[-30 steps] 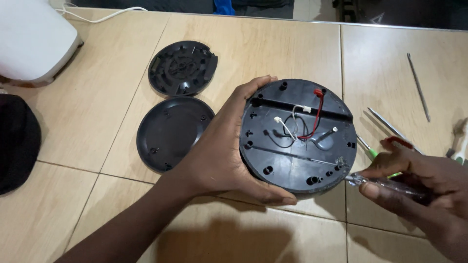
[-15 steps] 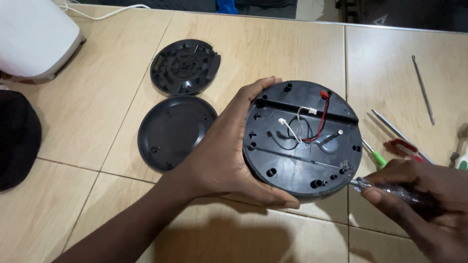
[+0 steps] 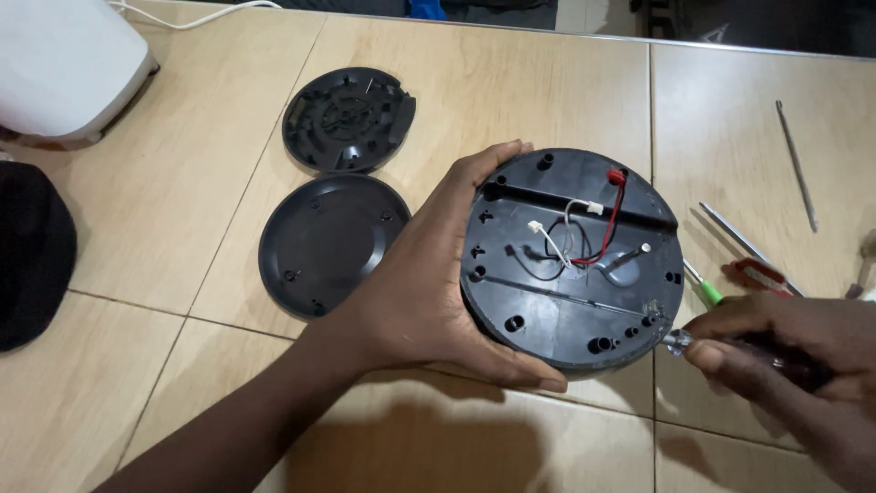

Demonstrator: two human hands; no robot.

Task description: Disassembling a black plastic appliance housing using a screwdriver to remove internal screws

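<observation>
The round black plastic base (image 3: 573,260), wiring side up, is gripped at its left rim by the left hand (image 3: 429,283). From the lower right, a clear-handled screwdriver (image 3: 680,341) clasped in the right hand (image 3: 794,361) is pointed leftward at the base's lower-right rim.

Open tabletop (image 3: 137,402) lies front-left; two black covers (image 3: 333,242) obstruct the left approach, loose tools (image 3: 744,242) the right.

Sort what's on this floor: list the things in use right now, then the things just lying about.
In use: left hand, round black base, right hand, screwdriver.

Lying about: two black round covers, spare screwdrivers, thin metal rod, white appliance.
</observation>
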